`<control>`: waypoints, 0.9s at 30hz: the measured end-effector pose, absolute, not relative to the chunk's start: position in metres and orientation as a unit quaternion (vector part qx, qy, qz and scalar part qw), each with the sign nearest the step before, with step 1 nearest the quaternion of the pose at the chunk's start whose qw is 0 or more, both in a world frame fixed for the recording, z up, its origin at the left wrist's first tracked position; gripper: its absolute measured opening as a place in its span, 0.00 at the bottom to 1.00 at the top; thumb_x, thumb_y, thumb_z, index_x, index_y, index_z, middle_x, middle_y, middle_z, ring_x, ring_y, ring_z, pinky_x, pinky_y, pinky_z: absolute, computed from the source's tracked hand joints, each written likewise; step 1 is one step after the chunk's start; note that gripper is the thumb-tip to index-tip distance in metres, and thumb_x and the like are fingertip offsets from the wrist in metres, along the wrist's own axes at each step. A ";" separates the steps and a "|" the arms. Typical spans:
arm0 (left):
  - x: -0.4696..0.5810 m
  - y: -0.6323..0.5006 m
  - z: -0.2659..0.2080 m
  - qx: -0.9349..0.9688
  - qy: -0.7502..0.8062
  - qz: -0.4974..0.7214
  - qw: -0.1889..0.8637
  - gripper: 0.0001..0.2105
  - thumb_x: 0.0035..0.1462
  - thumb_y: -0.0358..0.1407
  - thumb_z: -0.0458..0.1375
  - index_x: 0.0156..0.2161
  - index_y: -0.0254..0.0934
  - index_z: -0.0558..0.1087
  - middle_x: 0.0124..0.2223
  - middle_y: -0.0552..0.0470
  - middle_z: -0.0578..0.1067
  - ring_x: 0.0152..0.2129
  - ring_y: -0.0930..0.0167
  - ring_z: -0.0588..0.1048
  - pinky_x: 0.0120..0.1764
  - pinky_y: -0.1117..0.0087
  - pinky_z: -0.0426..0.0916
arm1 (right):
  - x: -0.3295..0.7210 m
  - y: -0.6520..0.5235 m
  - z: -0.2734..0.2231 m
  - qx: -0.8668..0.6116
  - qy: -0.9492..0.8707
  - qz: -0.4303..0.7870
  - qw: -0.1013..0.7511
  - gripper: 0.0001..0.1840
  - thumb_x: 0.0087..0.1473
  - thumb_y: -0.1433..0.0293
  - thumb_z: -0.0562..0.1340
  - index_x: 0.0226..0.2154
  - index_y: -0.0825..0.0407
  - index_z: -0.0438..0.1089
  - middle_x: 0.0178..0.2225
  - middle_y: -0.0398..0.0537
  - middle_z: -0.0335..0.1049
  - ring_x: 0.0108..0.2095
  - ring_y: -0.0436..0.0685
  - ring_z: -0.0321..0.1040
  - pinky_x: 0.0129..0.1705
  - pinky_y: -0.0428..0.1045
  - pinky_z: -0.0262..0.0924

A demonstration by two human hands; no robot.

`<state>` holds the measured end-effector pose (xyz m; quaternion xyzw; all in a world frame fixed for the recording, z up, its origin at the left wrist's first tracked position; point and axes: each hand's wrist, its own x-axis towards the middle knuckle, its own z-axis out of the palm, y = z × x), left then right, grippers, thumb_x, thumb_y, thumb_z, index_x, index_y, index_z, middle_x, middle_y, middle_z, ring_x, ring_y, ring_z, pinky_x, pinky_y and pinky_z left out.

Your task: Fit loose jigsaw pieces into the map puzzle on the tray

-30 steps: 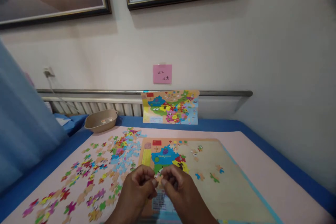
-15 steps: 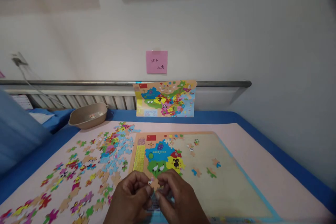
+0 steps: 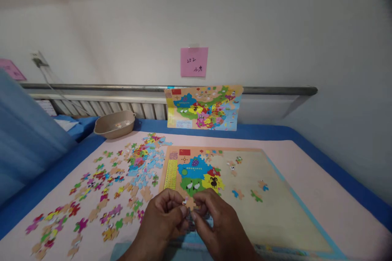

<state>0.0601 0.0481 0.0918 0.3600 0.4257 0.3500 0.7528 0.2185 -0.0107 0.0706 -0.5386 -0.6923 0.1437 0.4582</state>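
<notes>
A tan puzzle piece (image 3: 190,203) with a white patch is held between both hands above the lower left part of the puzzle board (image 3: 275,220). One edge is clamped by the fingers of the left hand (image 3: 165,218), the other by the fingers of the right hand (image 3: 216,216). The same grip is seen half a second ago; only the view is shifted, and more of a second pink note (image 3: 12,69) is shown at the far left. The few loose pieces on the board are left unmoved. The picture frames seen a second ago are nearly out of view. On the middle pink note (image 3: 194,63), "252" is handwritten above characters — the first is read as 小. A red 中 is printed along the board's top; the smaller print is too blurred to be read.
</notes>
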 end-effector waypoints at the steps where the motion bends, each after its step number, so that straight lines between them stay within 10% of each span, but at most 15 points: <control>1: 0.061 0.048 0.093 0.351 0.428 0.347 0.757 0.25 0.31 0.42 0.78 0.28 0.35 0.69 0.20 0.58 0.71 0.16 0.76 0.70 0.23 0.76 0.65 | 0.219 -0.010 0.070 -0.539 -0.693 0.147 0.455 0.12 0.60 0.75 0.55 0.46 0.48 0.64 0.39 0.44 0.66 0.35 0.54 0.66 0.36 0.48 0.57; 27: 0.061 0.045 0.098 0.350 0.436 0.344 0.754 0.23 0.33 0.39 0.77 0.28 0.35 0.68 0.21 0.59 0.71 0.16 0.77 0.72 0.22 0.78 0.63 | 0.221 -0.008 0.071 -0.537 -0.713 0.130 0.432 0.13 0.57 0.75 0.56 0.46 0.49 0.66 0.39 0.47 0.66 0.38 0.58 0.64 0.38 0.50 0.55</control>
